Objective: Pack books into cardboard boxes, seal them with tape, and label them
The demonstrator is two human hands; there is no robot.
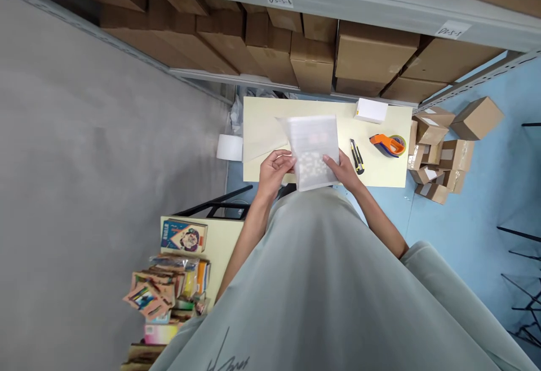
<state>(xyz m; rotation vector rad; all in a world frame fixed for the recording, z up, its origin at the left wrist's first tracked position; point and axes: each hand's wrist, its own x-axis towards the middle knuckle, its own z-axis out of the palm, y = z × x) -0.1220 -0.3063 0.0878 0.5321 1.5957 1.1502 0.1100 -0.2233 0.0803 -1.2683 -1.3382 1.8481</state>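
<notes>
A translucent white plastic bag with small pale pieces showing through its lower half is held up over the near edge of the cream table. My right hand grips its right edge, thumb on the front. At the left edge, my left hand pinches the bag between thumb and curled fingers. A flat pale sheet or bag lies on the table to the left. Right of the bag lie a box cutter and an orange tape dispenser. Behind them sits a small white box.
Shelves of cardboard boxes overhang the table's back edge. Several small cartons are piled on the right. A white roll is by the table's left edge. Lower left, a second table bears books and packets.
</notes>
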